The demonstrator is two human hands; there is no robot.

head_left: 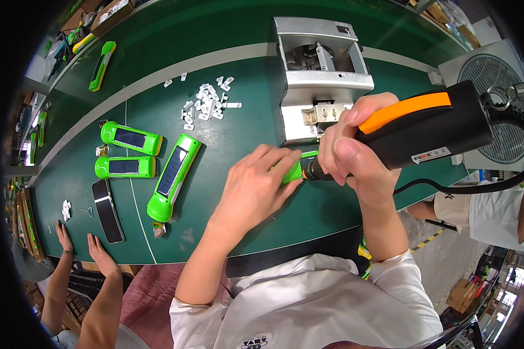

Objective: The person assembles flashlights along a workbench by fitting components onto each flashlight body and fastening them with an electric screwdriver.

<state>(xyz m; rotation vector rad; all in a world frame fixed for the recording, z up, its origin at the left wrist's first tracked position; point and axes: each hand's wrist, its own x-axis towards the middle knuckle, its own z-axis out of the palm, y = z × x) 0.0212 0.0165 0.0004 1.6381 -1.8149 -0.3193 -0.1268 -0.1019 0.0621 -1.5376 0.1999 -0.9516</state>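
Observation:
My right hand (364, 154) is wrapped round a black electric screwdriver (436, 125) with an orange lever, held sideways. Its tip meets a green plastic housing (294, 173), which my left hand (251, 185) grips down on the green table. Most of that housing is hidden under my fingers, so its full shape does not show. Just beyond both hands stands a silver metal screw feeder (326, 84). To the left of my left hand lies a green flashlight (173, 177) with a dark solar panel along its body.
Two more green flashlights (131, 138) lie farther left, with a black phone (108, 212) nearby. Small white plastic parts (206, 102) are heaped at the middle back. A co-worker's hands (102, 256) rest at the left table edge. The screwdriver's black cable (477, 189) loops on the right.

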